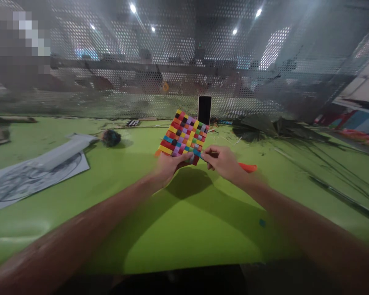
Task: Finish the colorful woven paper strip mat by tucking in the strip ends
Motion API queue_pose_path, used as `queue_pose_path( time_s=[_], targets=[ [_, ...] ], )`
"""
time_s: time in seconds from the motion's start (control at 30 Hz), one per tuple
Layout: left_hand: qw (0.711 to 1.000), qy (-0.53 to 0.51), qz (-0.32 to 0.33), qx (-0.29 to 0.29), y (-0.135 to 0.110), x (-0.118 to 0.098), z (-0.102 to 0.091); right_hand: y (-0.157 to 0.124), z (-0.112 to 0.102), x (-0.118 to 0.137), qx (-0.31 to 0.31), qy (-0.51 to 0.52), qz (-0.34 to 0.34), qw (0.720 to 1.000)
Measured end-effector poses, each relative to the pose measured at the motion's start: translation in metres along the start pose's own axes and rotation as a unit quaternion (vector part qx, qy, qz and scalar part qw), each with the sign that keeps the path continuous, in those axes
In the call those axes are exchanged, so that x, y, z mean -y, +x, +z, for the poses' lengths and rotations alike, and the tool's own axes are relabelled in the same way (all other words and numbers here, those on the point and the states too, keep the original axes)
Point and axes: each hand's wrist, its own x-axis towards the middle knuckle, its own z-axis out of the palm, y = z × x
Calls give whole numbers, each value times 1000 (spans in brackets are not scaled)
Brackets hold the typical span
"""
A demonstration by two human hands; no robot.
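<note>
A woven mat of many-coloured strips (184,133) is held up above the table, tilted toward me. My left hand (169,166) grips its lower edge, with the thumb lying across the front. At the lower right corner my right hand (219,159) pinches the end of a blue strip (197,153) that runs into the weave. The fingers behind the mat are hidden. Past my right wrist lies an orange-red piece (247,167), partly covered by the arm. A small blue scrap (262,222) rests on the table nearer to me.
The green table (184,229) runs back to a perforated metal screen (117,82). A dark-screened phone (204,110) stands upright behind the mat. Left are a printed sheet (64,170) with a paper roll and a dark ball (111,138); right are dark leaves (255,127) and long thin stalks (341,190).
</note>
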Motion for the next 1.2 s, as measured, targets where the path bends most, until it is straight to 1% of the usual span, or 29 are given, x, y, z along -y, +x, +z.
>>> queue_pose_path(
  time_s=[0.2, 0.27, 0.4, 0.5, 0.6, 0.77, 0.9, 1.0, 1.1, 1.2],
  targets=[
    [999, -27, 21, -34, -4, -6, 8, -2, 0, 1, 4, -25, -5, 1000],
    [998, -3, 34, -45, -4, -4, 7, -2, 0, 1, 1, -26, 2, 1000],
    [995, 56, 69, -47, -3, 3, 2, -2, 2, 1, -10, -30, 13, 999],
    [993, 72, 83, -49, -4, 4, 1, -4, 3, 2, -5, -41, 12, 999],
    [993, 67, 85, -47, -6, 2, 3, -5, 4, 3, 9, -46, 6, 999],
    [995, 58, 83, -23, -7, 1, 5, -6, 6, 1, -11, -83, -30, 996],
    [995, 61, 69, -25, -9, 1, 7, -6, 8, 1, -11, -75, -11, 997],
    [996, 57, 69, -16, -10, 1, 8, -7, 11, 1, -29, -57, -2, 998],
    [995, 55, 74, -29, -10, 4, 8, -7, 13, 0, -39, -45, 1, 998],
    [994, 74, 64, -41, -11, 7, 8, -7, 14, 0, -37, -57, 4, 998]
  ],
)
